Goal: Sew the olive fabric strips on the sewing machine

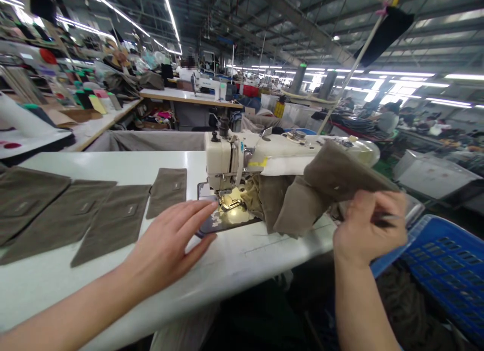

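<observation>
Four brown panels [91,205] lie left of the left hand [177,240], which is open, fingers extended beside the sewing machine [280,152]. The right hand [372,225] grips a raised brown cloth piece [333,172] to its upper left; below and right of it sits a blue basket [449,260].
</observation>
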`<state>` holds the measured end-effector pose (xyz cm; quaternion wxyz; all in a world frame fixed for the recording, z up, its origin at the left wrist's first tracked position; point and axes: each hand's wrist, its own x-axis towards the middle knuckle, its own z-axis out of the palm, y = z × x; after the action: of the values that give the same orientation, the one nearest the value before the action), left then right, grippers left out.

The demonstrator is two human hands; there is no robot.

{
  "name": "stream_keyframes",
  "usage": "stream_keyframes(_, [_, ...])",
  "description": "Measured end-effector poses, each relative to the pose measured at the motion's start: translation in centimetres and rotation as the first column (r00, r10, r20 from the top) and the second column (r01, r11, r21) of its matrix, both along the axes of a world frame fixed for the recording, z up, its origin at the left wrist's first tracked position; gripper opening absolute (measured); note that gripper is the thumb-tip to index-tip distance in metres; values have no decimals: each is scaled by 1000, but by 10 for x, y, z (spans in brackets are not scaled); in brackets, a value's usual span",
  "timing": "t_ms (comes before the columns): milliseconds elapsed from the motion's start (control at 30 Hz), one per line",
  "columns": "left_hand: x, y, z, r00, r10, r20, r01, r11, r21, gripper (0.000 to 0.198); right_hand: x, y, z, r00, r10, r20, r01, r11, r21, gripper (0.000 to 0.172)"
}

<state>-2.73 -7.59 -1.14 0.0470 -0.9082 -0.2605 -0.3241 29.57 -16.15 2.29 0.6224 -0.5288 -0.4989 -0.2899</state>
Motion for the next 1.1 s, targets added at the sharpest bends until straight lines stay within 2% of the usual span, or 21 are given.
stream_keyframes(33, [7, -12, 9, 997, -31, 70, 31, 1000, 1, 62, -7, -9, 7, 995, -4, 102, -3, 997, 73, 10])
stream_keyframes(67, [14, -24, 19, 989, -65, 131, 66, 998, -8, 73, -14, -18, 14, 964, 88, 252, -80, 996, -41, 12])
stream_keyframes(100, [21, -34, 30, 978, -95, 186, 100, 995, -20, 81, -22, -26, 20, 892, 212, 400, -131, 967, -220, 15])
stream_keyframes(133, [27, -42, 40, 965, -119, 234, 127, 992, -20, 87, -30, -32, 25, 836, 282, 470, -137, 938, -318, 19])
stream_keyframes(167, [32, -48, 50, 952, -147, 268, 153, 988, 0, 90, -38, -36, 29, 797, 329, 506, -151, 920, -361, 20])
stream_keyframes(233, [42, -52, 65, 932, -220, 289, 222, 975, 26, 70, -52, -37, 30, 773, 369, 515, -182, 908, -378, 19])
stream_keyframes(300, [49, -48, 73, 922, -256, 291, 289, 954, -78, 37, -59, -30, 23, 804, 386, 453, -211, 897, -390, 15])
stream_keyframes(333, [51, -43, 74, 923, -227, 309, 293, 938, -185, 26, -60, -25, 17, 831, 384, 402, -215, 888, -406, 15])
stream_keyframes(400, [52, -33, 72, 928, -76, 364, 243, 865, -438, 16, -56, -15, 3, 878, 375, 299, -212, 862, -460, 17])
stream_keyframes(467, [49, -22, 70, 905, 117, 409, 193, 744, -640, 15, -47, -6, -12, 904, 370, 213, -202, 811, -549, 14])
stream_keyframes(533, [43, -15, 68, 865, 231, 446, 210, 641, -738, 17, -37, 1, -23, 923, 366, 123, -201, 729, -654, 12])
stream_keyframes(600, [39, -11, 67, 833, 274, 480, 242, 601, -762, 19, -32, 6, -31, 944, 330, 18, -211, 642, -737, 20])
stream_keyframes(700, [36, -9, 65, 818, 286, 499, 260, 590, -764, 19, -36, 11, -39, 947, 305, -95, -252, 530, -810, 46])
stream_keyframes(867, [34, -9, 63, 810, 305, 501, 273, 559, -783, 27, -67, 18, -55, 896, 438, -69, -252, 374, -892, 60])
stream_keyframes(933, [31, -9, 65, 806, 329, 491, 264, 542, -797, 32, -78, 20, -58, 876, 481, -33, -197, 293, -935, 50])
stream_keyframes(1000, [26, -10, 68, 807, 362, 466, 248, 508, -825, 35, -84, 19, -57, 868, 497, 9, -121, 230, -966, 26])
stream_keyframes(1067, [21, -10, 70, 810, 388, 440, 245, 457, -855, 36, -85, 15, -50, 870, 492, 35, -93, 234, -968, 17])
stream_keyframes(1100, [19, -10, 71, 811, 395, 431, 251, 431, -867, 35, -83, 12, -47, 870, 492, 35, -112, 266, -957, 18])
